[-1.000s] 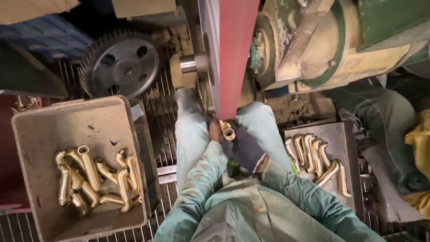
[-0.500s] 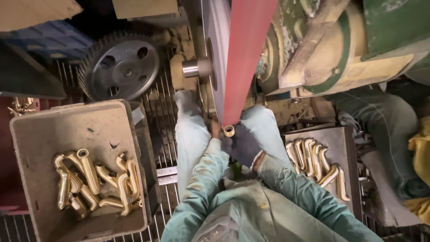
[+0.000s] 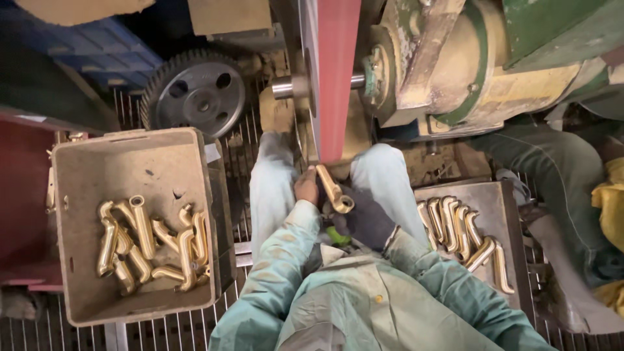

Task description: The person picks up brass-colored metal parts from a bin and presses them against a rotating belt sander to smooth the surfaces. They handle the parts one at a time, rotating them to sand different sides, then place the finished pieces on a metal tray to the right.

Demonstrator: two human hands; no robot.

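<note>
I hold a curved brass pipe fitting (image 3: 333, 188) in front of me, its upper end against the red sanding belt (image 3: 338, 78). My left hand (image 3: 305, 187) is bare and grips the fitting's left side. A dark glove covers my right hand (image 3: 367, 218), which supports the fitting from below and to the right. Both my arms are in pale green sleeves, and my knees in light jeans flank the belt.
A grey plastic crate (image 3: 78, 169) on my left holds several shiny brass fittings (image 3: 146, 244). On my right, a metal tray (image 3: 500, 201) carries several more brass fittings (image 3: 465, 234). A large gear wheel (image 3: 198, 91) lies behind the crate. The green and cream belt grinder motor (image 3: 481, 58) stands to the right; metal grating covers the floor.
The fitting has been turned in my hands, so more of its length now shows below the belt. The camera view has tilted slightly.
</note>
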